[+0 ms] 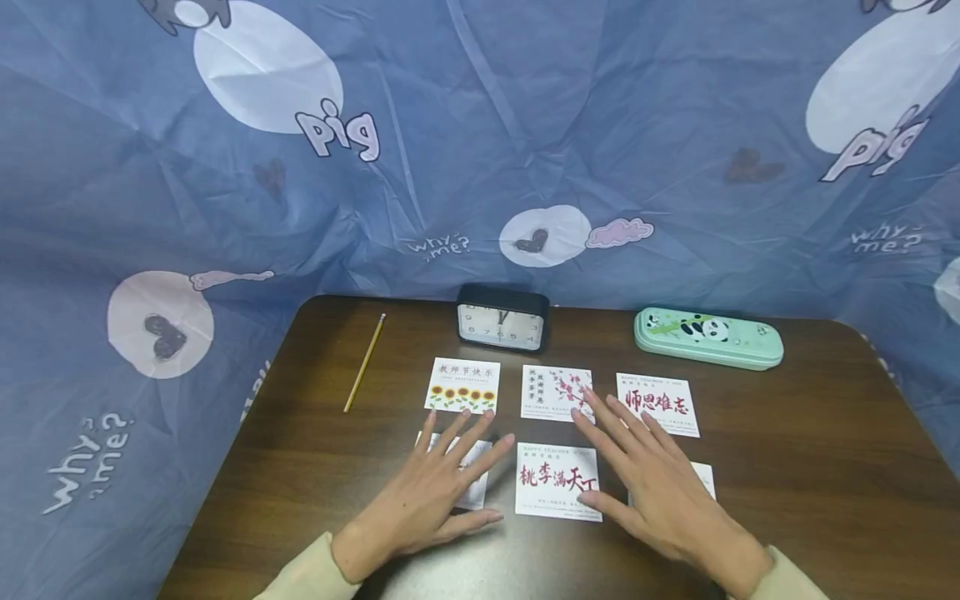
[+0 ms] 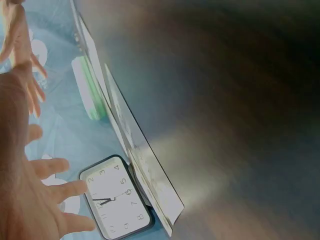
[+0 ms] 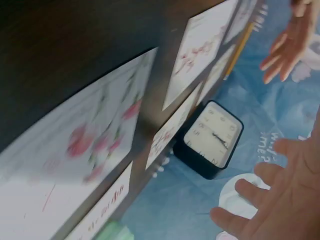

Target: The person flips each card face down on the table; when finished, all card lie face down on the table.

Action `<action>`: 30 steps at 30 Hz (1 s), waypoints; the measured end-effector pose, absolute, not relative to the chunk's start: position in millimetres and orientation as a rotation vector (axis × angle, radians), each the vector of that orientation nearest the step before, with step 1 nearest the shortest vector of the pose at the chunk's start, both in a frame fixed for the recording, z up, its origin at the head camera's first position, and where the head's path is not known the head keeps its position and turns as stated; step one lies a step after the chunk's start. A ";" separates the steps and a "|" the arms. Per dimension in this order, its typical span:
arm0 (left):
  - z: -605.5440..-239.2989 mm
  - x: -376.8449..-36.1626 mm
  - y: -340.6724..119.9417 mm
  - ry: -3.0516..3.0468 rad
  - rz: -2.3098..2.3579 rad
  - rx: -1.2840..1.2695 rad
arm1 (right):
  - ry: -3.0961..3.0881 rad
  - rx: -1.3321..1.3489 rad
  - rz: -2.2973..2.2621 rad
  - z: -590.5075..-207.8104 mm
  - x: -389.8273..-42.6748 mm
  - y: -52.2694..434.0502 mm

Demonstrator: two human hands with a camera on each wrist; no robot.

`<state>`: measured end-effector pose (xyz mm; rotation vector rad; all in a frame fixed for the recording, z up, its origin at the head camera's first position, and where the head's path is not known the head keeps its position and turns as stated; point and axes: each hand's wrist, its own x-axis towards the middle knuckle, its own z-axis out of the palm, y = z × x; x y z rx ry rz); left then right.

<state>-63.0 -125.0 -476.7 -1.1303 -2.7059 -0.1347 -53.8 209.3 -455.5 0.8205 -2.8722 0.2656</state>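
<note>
Teacher's Day cards (image 1: 558,482), six of them, lie flat in two rows of three at the lower middle of the head view. In the lower row, the middle one bears red Chinese lettering; the left-hand card (image 1: 474,490) is partly hidden beneath the left hand (image 1: 431,492), and the pink-flower card (image 3: 102,132) lies partly beneath the right hand (image 1: 660,483). In the upper row, from left to right, are a sunflower card (image 1: 463,385), a blossom card (image 1: 551,393) and another red-lettered card (image 1: 663,401).

Both hands hover palm down, fingers straight and spread wide, holding nothing; the wrist views show them raised above the cards. Pale sleeves (image 1: 311,575) enter at the bottom edge.

Behind the upper row stands a black-cased clock (image 1: 501,323), near centre. A yellow pencil (image 1: 365,362) lies to its left, and a mint-green panda pencil case (image 1: 708,337) to its right. All rest on a brown wooden table (image 1: 292,500), backed by a blue printed cloth (image 1: 420,167).
</note>
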 end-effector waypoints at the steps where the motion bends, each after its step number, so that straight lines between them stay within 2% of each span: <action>1: -475.8 -63.6 -124.8 -2.698 -0.169 -1.119 | -2.869 0.815 0.324 -454.1 -55.1 207.8; 8: -466.3 -71.0 -122.5 -2.651 -0.523 -0.948 | -2.856 0.660 0.832 -444.8 -73.2 194.6; 18: -459.4 -89.4 -126.0 -2.671 -1.231 -0.408 | -2.774 0.382 1.639 -453.9 -108.6 179.3; 25: -463.4 -106.8 -136.2 -2.719 -1.368 -0.171 | -2.774 0.178 2.053 -456.6 -121.0 156.9; 30: -466.6 -115.3 -139.7 -2.754 -1.467 -0.062 | -2.791 0.137 2.211 -461.4 -122.2 139.8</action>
